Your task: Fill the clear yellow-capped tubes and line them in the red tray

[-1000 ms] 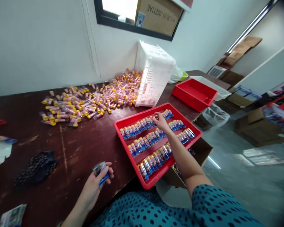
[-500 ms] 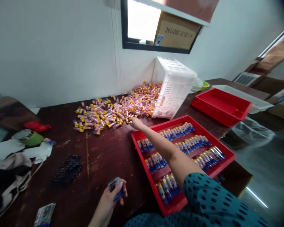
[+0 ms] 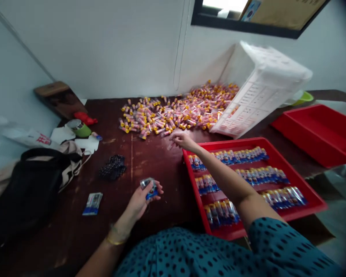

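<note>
My left hand is closed around a small clear-and-blue packet above the dark red table. Out beyond it, my right hand pinches a small clear tube with pink in it, blurred by motion. This hand is at the front edge of a heap of pink tubes with yellow caps. Under my right arm lies a red tray holding rows of blue-and-yellow packets. A small stack of flat blue-edged packets rests on the table to the left of my left hand.
A tipped white basket leans behind the tray. Another red tray stands at the right. A dark patterned cloth, a green cup and a black bag are at the left.
The view has turned left. My right hand has drawn back slightly from the heap, with a tube now in its fingers. My left hand still holds the packet.
</note>
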Available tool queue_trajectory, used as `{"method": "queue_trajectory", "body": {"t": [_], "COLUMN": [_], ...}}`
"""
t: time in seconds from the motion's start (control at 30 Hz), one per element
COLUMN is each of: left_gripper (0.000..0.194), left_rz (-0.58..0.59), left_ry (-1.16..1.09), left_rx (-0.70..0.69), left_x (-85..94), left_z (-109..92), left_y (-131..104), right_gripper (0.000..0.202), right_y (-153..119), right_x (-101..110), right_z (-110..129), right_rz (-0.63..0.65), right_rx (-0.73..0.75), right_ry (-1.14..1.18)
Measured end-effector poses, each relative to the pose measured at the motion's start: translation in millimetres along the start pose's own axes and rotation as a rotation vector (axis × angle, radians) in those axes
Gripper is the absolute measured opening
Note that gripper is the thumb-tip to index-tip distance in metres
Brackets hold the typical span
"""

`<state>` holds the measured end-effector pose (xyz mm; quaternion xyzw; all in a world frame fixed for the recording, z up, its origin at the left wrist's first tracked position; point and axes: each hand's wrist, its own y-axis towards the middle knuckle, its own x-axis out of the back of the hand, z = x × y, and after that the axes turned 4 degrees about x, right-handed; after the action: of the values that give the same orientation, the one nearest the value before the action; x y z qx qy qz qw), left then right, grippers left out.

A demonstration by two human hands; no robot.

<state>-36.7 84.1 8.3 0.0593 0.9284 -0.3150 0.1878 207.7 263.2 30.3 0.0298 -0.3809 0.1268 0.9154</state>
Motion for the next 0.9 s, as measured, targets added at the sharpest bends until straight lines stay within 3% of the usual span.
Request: {"method": "queue_trajectory", "body": {"t": [0.07, 0.17, 0.27, 0.37, 0.43, 0.6, 0.77, 0.9], "left_gripper": [0.035, 0.033, 0.032, 0.033, 0.035, 0.035, 0.027, 0.026], "left_rz": [-0.005, -0.079, -0.156, -0.137, -0.069, 0.044, 0.132, 0.127], "left_ry": [0.030, 0.049, -0.015, -0.074, -0.050, 0.149, 0.276, 0.272], "left_rx": [-0.054, -0.176, -0.277, -0.321, -0.255, -0.103, -0.104, -0.117], "left_x": [-3.0, -14.1, -28.0, -36.9, -37.7, -26.9, -16.0, -12.4], "left_z": [3, 13, 20, 21, 17, 13, 19, 21], "left_y": [7, 13, 10, 1, -7, -15, -13, -12], "right_gripper": [0.023, 0.018, 0.018, 0.016, 0.016, 0.013, 0.014, 0.013], "right_y": [-43, -100, -133, -142, -142, -145, -153, -154], "right_x": [-11, -28, -45, -57, -59, -49, -43, -37], "right_z": [11, 30, 43, 46, 46, 47, 53, 47], "right_rz": [0.076, 0.083, 0.099, 0.081, 0.059, 0.096, 0.123, 0.087], "right_rx": [0.154, 0.373, 0.402, 0.403, 0.399, 0.443, 0.446, 0.444], "right_ry": [0.131, 0.268, 0.283, 0.316, 0.312, 0.172, 0.140, 0.248]}}
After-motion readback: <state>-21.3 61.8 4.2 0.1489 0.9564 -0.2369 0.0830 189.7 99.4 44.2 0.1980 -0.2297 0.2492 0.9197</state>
